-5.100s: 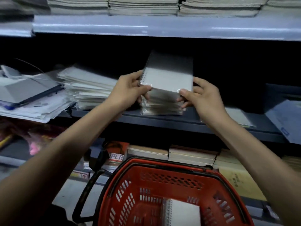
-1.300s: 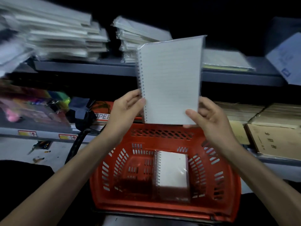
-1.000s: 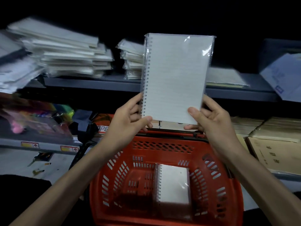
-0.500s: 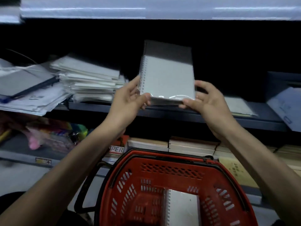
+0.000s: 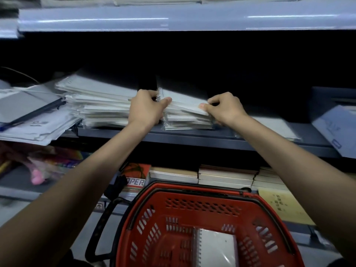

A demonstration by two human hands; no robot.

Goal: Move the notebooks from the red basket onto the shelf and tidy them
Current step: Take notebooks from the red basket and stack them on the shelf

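Note:
A white spiral notebook (image 5: 184, 102) in clear wrap lies on top of a small stack of notebooks (image 5: 187, 120) on the dark grey shelf (image 5: 202, 136). My left hand (image 5: 147, 108) grips its spiral-side near corner. My right hand (image 5: 224, 107) pinches its right near corner. Below me the red basket (image 5: 202, 207) holds more wrapped spiral notebooks (image 5: 216, 249) at its bottom.
A taller, untidy pile of white notebooks (image 5: 98, 105) sits just left of the stack. Loose papers and a folder (image 5: 28, 112) overhang the shelf at far left. A flat pack (image 5: 277, 130) and a blue-grey box (image 5: 337, 126) lie to the right. Brown books (image 5: 225, 176) fill the lower shelf.
The notebook has gone from held up in the air down onto the shelf stack. Both hands moved forward and lowered with it and still hold its near corners.

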